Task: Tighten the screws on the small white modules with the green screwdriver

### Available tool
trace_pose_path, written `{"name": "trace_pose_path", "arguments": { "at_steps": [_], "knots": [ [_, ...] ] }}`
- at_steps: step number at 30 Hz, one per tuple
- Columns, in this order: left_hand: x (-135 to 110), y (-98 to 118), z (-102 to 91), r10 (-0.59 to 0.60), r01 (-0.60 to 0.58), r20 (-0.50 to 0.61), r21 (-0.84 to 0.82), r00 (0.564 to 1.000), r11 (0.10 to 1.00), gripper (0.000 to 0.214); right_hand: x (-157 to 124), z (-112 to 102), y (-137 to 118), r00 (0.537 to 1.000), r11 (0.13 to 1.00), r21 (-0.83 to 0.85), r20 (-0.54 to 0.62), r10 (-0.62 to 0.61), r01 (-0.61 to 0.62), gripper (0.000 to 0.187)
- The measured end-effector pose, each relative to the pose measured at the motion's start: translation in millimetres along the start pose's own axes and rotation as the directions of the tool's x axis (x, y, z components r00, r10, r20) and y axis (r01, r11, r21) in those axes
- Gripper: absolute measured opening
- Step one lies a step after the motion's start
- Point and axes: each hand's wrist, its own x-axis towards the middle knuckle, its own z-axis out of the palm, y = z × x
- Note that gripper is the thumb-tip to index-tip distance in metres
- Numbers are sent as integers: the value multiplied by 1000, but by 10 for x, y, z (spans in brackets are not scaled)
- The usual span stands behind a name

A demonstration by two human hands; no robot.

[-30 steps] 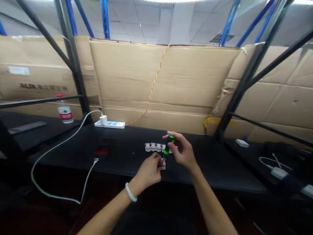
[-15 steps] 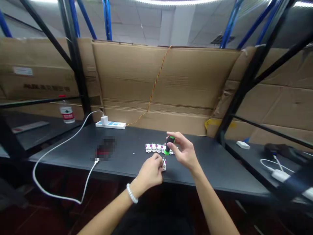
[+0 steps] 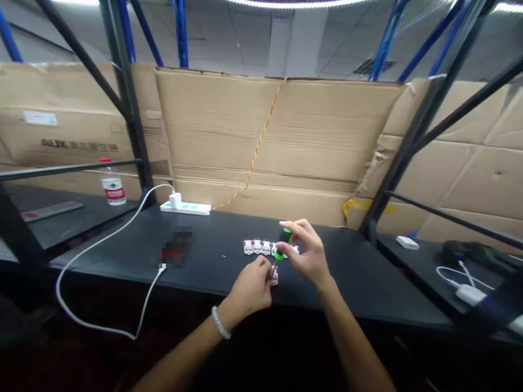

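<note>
My right hand (image 3: 307, 251) grips a black and green screwdriver (image 3: 283, 245) upright, its tip down on a small white and magenta part (image 3: 273, 276) lying on the black table (image 3: 204, 261). My left hand (image 3: 251, 286), with a bead bracelet on the wrist, pinches that same part and holds it against the table. Just behind, a row of several like parts (image 3: 261, 247) lies side by side.
A white power strip (image 3: 186, 207) with a charger and a long white cable (image 3: 102, 242) lies at the back left. A water bottle (image 3: 111, 185) stands on the left shelf. Cardboard boxes (image 3: 278, 141) wall the back. White adapters and cables (image 3: 466, 291) lie at right.
Both hands stay on the same part and screwdriver. The fingers of my right hand have shifted round the handle. The view has moved slightly.
</note>
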Motion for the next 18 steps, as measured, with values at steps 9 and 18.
{"name": "trace_pose_path", "arguments": {
  "at_steps": [9, 18],
  "knots": [
    [-15, 15, 2, -7, 7, -5, 17, 1000, 1000, 18, -40, 54, 38, 995, 989, 117, -12, 96, -94, 30],
    [-16, 28, -13, -10, 10, 3, 5, 1000, 1000, 19, -33, -150, -27, 966, 962, 255, 258, 26, -94, 49]
  ]
}}
